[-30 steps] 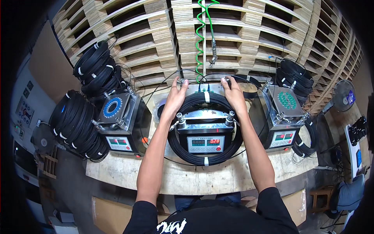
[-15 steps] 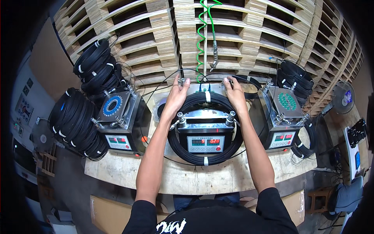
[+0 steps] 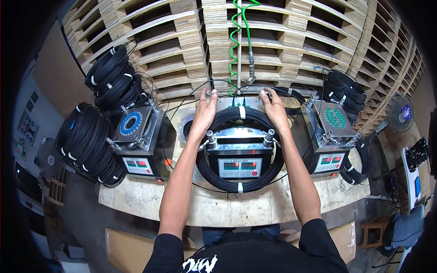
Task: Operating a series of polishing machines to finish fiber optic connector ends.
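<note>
A black cable coil (image 3: 240, 181) with white ties lies around the middle metal machine (image 3: 240, 154), which has a red-digit display panel on its front. My left hand (image 3: 204, 112) rests with spread fingers on the coil's far left side. My right hand (image 3: 274, 110) lies the same way on the coil's far right side. Both hands touch the coil near the machine's back edge; neither is closed round it.
Similar machines stand left (image 3: 135, 145) and right (image 3: 334, 136) on the wooden bench (image 3: 255, 207). Bundles of black cable coils (image 3: 88, 141) pile up at the left and at the right (image 3: 346, 93). A green spiral air hose (image 3: 236, 41) hangs before stacked wooden pallets (image 3: 291, 50). A fan (image 3: 400, 113) stands far right.
Both hands have slid slightly farther back along the coil's far side; otherwise nothing has visibly moved.
</note>
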The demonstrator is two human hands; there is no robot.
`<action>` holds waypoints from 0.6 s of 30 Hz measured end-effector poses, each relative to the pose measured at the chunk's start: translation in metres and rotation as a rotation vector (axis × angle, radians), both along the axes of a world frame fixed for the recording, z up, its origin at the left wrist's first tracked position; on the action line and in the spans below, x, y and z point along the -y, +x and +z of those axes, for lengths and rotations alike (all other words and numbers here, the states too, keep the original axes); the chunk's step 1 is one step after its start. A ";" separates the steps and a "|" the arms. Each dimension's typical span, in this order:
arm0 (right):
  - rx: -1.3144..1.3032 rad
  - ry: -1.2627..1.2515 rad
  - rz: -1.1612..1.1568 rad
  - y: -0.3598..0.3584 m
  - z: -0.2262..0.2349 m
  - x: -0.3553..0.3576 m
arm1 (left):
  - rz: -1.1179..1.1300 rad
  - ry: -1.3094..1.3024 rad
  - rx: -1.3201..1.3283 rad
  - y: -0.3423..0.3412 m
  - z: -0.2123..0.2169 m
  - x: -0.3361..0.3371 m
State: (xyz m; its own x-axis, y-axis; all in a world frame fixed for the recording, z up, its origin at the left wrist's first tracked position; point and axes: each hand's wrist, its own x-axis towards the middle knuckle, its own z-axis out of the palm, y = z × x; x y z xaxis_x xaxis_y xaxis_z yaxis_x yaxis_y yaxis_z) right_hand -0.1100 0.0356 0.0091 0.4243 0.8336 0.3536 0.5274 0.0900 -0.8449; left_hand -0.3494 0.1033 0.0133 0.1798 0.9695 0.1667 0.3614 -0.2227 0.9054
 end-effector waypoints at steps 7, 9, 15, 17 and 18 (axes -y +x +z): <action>-0.081 0.024 0.004 -0.002 0.004 0.003 | -0.016 -0.014 -0.019 -0.001 0.006 0.006; -0.032 0.014 -0.036 -0.001 0.002 0.002 | -0.028 -0.025 -0.010 -0.001 0.006 0.004; 0.065 -0.042 -0.107 -0.004 0.003 0.004 | -0.011 -0.004 -0.043 0.002 0.009 0.009; 0.056 -0.014 -0.084 -0.001 0.001 0.002 | 0.023 0.009 -0.110 0.002 0.009 0.010; 0.028 0.002 -0.041 0.000 0.000 0.000 | 0.028 0.024 -0.093 0.001 0.007 0.008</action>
